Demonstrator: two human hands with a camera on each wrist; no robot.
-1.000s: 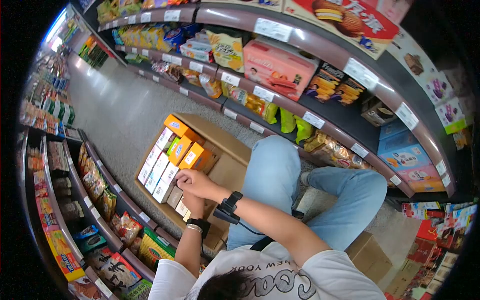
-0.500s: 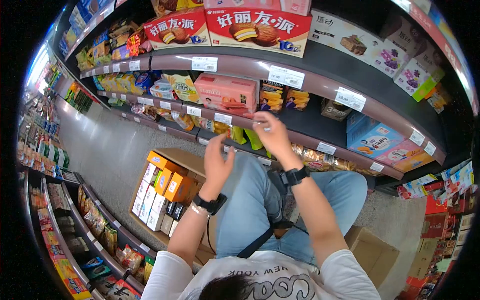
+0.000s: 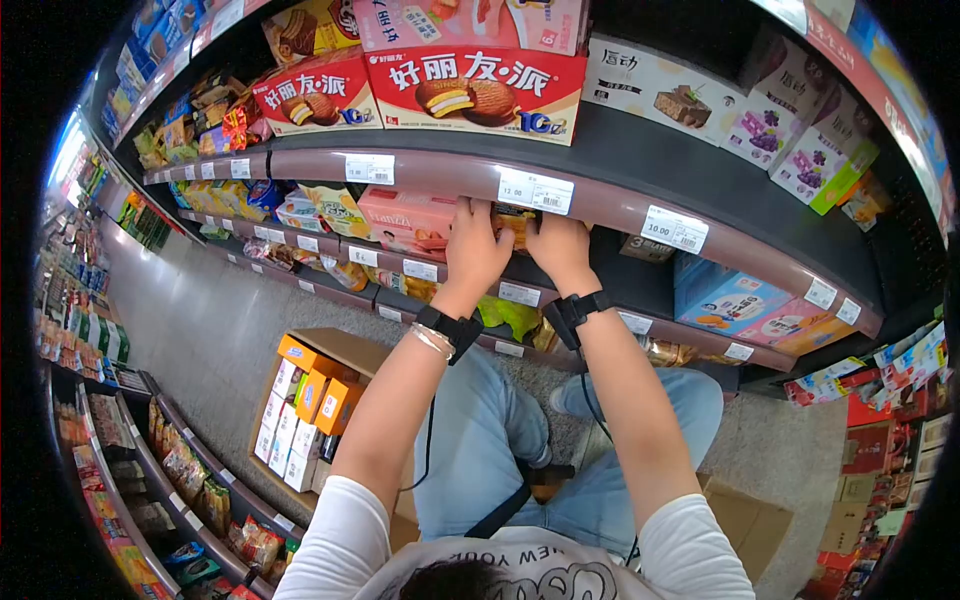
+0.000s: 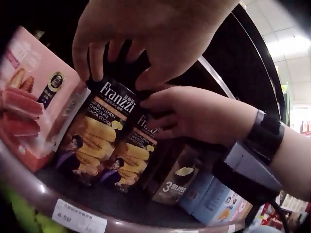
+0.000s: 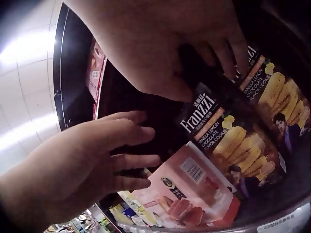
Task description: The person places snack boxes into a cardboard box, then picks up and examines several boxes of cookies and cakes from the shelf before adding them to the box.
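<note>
Two black Franzzi cookie boxes (image 4: 89, 130) (image 4: 130, 154) stand upright, tilted side by side on the middle shelf. My left hand (image 3: 475, 255) is at the top of the left box; in the left wrist view its fingers (image 4: 97, 60) and thumb hang spread over that box's upper edge. Reaching in from the other side, my right hand (image 3: 562, 250) has its fingertips at the top of the right box. Both hands have fingers relaxed rather than curled round a box. A pink Franzzi box (image 4: 36, 104) stands just left of them.
The shelf above, carrying red pie boxes (image 3: 475, 90), overhangs the hands. A brown box (image 4: 177, 174) and blue boxes (image 3: 725, 295) sit farther right. On the floor, an open carton (image 3: 345, 350) holds white and orange boxes. Another carton (image 3: 745, 525) lies at right.
Both hands left the floor carton, rose toward the shelf, and now reach in at the black cookie boxes. The head view has turned toward the shelf.
</note>
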